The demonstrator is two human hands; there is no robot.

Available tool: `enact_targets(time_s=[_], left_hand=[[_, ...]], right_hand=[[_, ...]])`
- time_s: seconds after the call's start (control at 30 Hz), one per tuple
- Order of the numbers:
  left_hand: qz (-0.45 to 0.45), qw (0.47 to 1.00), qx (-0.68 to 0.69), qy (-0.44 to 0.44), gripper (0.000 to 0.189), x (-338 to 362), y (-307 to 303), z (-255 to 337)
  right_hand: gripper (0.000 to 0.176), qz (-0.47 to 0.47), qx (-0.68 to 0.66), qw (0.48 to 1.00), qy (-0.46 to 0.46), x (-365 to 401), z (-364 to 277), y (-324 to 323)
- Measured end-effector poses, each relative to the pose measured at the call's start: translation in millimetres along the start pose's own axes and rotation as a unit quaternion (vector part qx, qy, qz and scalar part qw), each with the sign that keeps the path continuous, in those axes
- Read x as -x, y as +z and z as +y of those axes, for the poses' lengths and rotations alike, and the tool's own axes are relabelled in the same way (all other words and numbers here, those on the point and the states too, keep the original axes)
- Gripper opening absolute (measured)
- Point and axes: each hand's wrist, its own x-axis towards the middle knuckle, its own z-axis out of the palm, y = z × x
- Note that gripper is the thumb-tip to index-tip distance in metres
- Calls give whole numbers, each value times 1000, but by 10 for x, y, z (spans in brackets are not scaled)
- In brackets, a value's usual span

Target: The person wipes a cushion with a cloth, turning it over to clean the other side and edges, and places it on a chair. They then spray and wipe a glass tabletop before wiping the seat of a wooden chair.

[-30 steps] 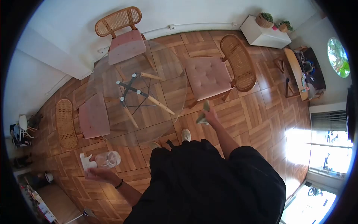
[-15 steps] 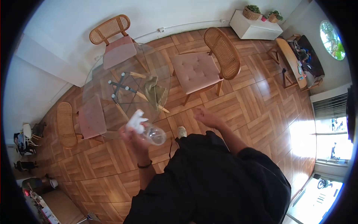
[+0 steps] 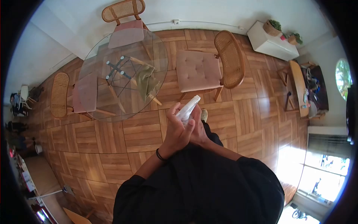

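A spray bottle (image 3: 188, 108) with a white trigger head is held between both hands, close in front of my body. My left hand (image 3: 177, 130), with a dark band at its wrist, is closed around the bottle from the left. My right hand (image 3: 198, 130) grips it from the right, its fingers partly hidden. Most of the bottle's clear body is covered by the hands. Ahead and to the left, an olive-green cloth (image 3: 146, 81) lies crumpled on the round glass table (image 3: 93, 56).
A pink-cushioned chair (image 3: 197, 71) with a cane back stands right of the table. Another chair (image 3: 59, 95) is on its left, and a third chair (image 3: 126, 33) behind it. A white cabinet (image 3: 270, 41) holds plants; a wooden bench (image 3: 298, 87) stands farther right.
The left hand has brought the spray bottle rightward to the middle. My right hand has come in and taken hold of it too. The view has shifted, while the cloth stays on the table.
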Motion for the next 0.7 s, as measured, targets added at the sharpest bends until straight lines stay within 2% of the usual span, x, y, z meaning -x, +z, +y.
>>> enact_targets(time_s=[0.1,0.17,0.2,0.27,0.33,0.37,0.4,0.5,0.53,0.6,0.67,0.7], left_hand=[[-8,1000,-25,-5,84,-441,407,-149],[72,994,77,-43,82,-801,729,-223],[108,984,125,-65,82,-939,851,-250],[28,998,20,-62,74,-1277,895,-331],[-7,985,107,-135,52,-1502,1032,-460],[35,984,93,-145,50,-1560,1116,-433],[75,982,77,-153,48,-1622,1179,-371],[185,967,23,-172,41,-1534,1304,-638],[217,960,6,-177,38,-1445,1325,-774],[232,949,38,-209,39,-1456,1259,-828],[249,944,-6,-216,33,-1486,1201,-1026],[250,942,-29,-222,30,-1450,1156,-1094]], right_hand=[[105,-60,-62,995,-47,-384,397,-474],[113,-97,-52,994,-14,-616,619,-843],[118,-136,-53,989,31,-702,677,-1068],[128,-215,-56,967,122,-879,744,-1537],[133,-260,-121,954,82,-1117,1000,-1708],[136,-284,-156,944,64,-1242,1117,-1768],[133,-400,-72,911,72,-1433,1237,-1904],[130,-544,62,836,28,-2094,1752,-1873],[118,-576,94,810,66,-2163,2358,-1648],[103,-589,225,758,167,-2616,2561,-1324],[86,-605,317,710,170,-2764,3326,-757],[80,-583,313,732,164,-2736,3652,-491]])
